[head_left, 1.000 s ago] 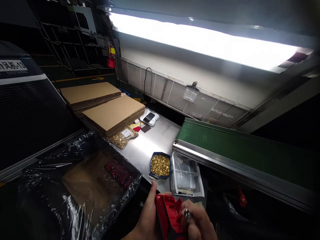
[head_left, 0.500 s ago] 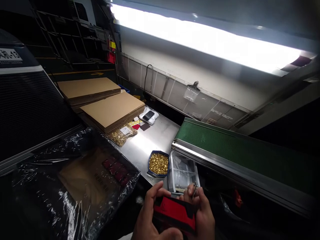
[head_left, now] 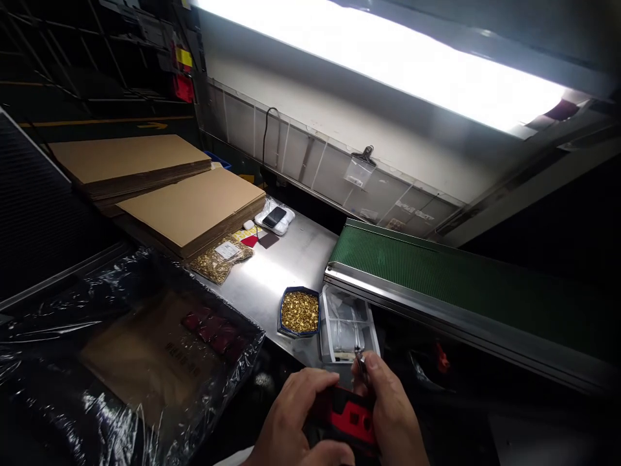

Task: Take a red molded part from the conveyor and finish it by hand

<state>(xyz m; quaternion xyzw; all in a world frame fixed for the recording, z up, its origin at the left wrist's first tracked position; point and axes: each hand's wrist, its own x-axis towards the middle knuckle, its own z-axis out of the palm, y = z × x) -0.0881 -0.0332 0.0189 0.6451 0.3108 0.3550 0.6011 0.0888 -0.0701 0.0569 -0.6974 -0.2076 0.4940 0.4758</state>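
At the bottom of the view, my left hand (head_left: 301,411) is wrapped round a red and black box-shaped item (head_left: 353,419). Two small dark squares show on its red face, but its exact kind is unclear. My right hand (head_left: 391,404) lies against the item's right side. Between my right thumb and fingers is a thin metal tool (head_left: 359,364), tweezer-like and pointing up; its lower part is hidden. Just beyond my hands stand a blue tray (head_left: 280,314) of small gold-coloured metal pieces (head_left: 301,310) and a white divided bin (head_left: 326,336) holding clear plastic bags.
A dark, plastic-wrapped carton (head_left: 130,349) lies at left. Stacked cardboard sheets (head_left: 194,204), a bag of gold pieces (head_left: 213,265) and a phone (head_left: 274,217) on a white packet rest on the metal table (head_left: 262,278). A green conveyor belt (head_left: 402,262) runs along the right.
The red and black item has turned in my hands, so the face with two dark squares now shows. The metal tool has shifted left and up from the item. The camera view has moved slightly.
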